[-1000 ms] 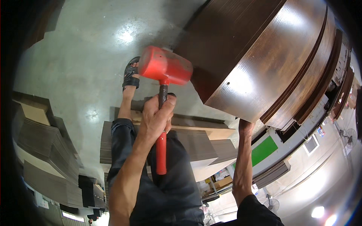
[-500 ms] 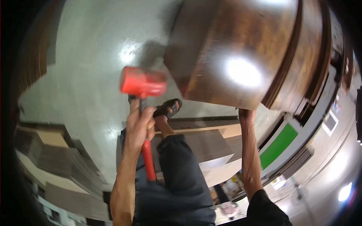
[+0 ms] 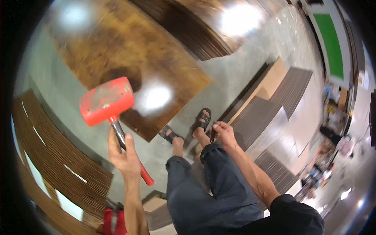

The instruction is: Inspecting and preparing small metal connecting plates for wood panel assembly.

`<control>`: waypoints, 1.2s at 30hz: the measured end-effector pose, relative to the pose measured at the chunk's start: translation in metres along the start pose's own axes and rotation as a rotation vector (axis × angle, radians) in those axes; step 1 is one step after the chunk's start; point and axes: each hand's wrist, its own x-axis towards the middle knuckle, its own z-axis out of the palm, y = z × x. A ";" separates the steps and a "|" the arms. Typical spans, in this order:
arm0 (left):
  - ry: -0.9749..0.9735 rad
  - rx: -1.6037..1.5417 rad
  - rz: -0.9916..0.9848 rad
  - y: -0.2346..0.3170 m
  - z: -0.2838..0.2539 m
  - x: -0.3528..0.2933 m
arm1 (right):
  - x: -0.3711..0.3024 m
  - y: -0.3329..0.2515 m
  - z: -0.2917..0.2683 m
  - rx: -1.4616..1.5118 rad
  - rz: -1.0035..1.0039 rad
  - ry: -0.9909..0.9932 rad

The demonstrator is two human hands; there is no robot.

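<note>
A red mallet (image 3: 106, 100) with worn, greyish patches on its head is in my left hand (image 3: 124, 153). My fingers wrap its handle at the dark upper part, and the red lower end sticks out below. The mallet is held up in front of a glossy brown wooden panel (image 3: 172, 64). In front of my knee, my right hand (image 3: 225, 135) is closed in a pinch on a small dark stick-like piece (image 3: 213, 131). Its exact kind does not show.
A stack of brown panels (image 3: 203, 39) lies beyond the glossy panel. More stacked boards (image 3: 58, 145) stand at the left. To my right are piles of grey boards (image 3: 254, 117). A green panel (image 3: 329, 43) is at the far right. My sandalled feet (image 3: 201, 119) stand close to the glossy panel.
The view has swung right. My right hand has left the brown panel's edge and now pinches a small dark piece near my knee. My left hand still grips the mallet, now farther left in view.
</note>
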 end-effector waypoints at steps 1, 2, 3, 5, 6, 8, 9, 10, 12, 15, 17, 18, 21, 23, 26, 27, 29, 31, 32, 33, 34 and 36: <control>0.051 -0.006 0.077 -0.001 0.017 0.015 | -0.010 0.004 0.000 0.028 0.036 0.003; 0.006 0.019 0.113 0.000 0.027 0.029 | -0.021 0.004 0.000 -0.004 0.027 -0.014; -0.009 -0.026 0.114 -0.002 0.038 0.037 | -0.027 0.012 -0.003 -0.038 0.018 -0.040; -0.056 -0.041 0.141 -0.011 0.059 0.053 | -0.022 0.041 -0.014 0.045 0.024 -0.066; -0.044 0.084 0.153 -0.022 0.058 0.057 | -0.022 0.047 -0.013 0.114 0.038 -0.075; -0.025 0.456 0.141 -0.005 0.063 0.056 | -0.021 0.058 -0.017 0.219 0.070 -0.084; -0.043 0.486 0.163 0.001 0.069 0.053 | -0.020 0.064 -0.022 0.241 0.048 -0.069; 0.017 0.634 0.404 0.008 0.068 0.050 | -0.019 0.070 -0.025 0.263 0.024 -0.067; 0.024 0.688 0.619 0.035 0.078 0.042 | -0.015 0.068 -0.034 0.367 0.065 -0.066; -0.256 0.748 0.777 0.080 0.118 0.046 | -0.009 0.071 -0.050 0.401 0.105 -0.072; -0.415 0.808 0.900 0.103 0.154 0.070 | -0.003 0.068 -0.052 0.458 0.089 -0.031; -0.470 0.813 0.948 0.109 0.167 0.087 | -0.001 0.061 -0.048 0.460 0.090 -0.060; -0.691 0.871 1.054 0.120 0.216 0.124 | 0.012 0.057 -0.037 0.507 0.065 -0.033; -0.858 0.841 1.168 0.111 0.241 0.140 | 0.022 0.055 -0.031 0.547 0.067 -0.045; -0.883 0.876 1.181 0.099 0.255 0.147 | 0.039 0.043 -0.018 0.533 0.005 0.036; -0.901 0.880 1.191 0.095 0.255 0.149 | 0.047 0.044 -0.009 0.551 0.012 0.044; -0.880 0.853 1.270 0.092 0.259 0.152 | 0.068 0.041 0.004 0.586 -0.035 0.095; -0.935 0.846 1.303 0.095 0.258 0.154 | 0.092 0.044 0.020 0.651 -0.052 0.104; -0.938 0.831 1.307 0.091 0.260 0.153 | 0.113 0.053 0.029 0.612 -0.160 0.162; -0.944 0.818 1.309 0.087 0.266 0.154 | 0.136 0.062 0.037 0.570 -0.262 0.220; -0.974 0.828 1.319 0.085 0.266 0.157 | 0.156 0.058 0.047 0.522 -0.253 0.281; -0.943 0.841 1.297 0.093 0.258 0.162 | 0.186 0.037 0.061 0.544 -0.163 0.278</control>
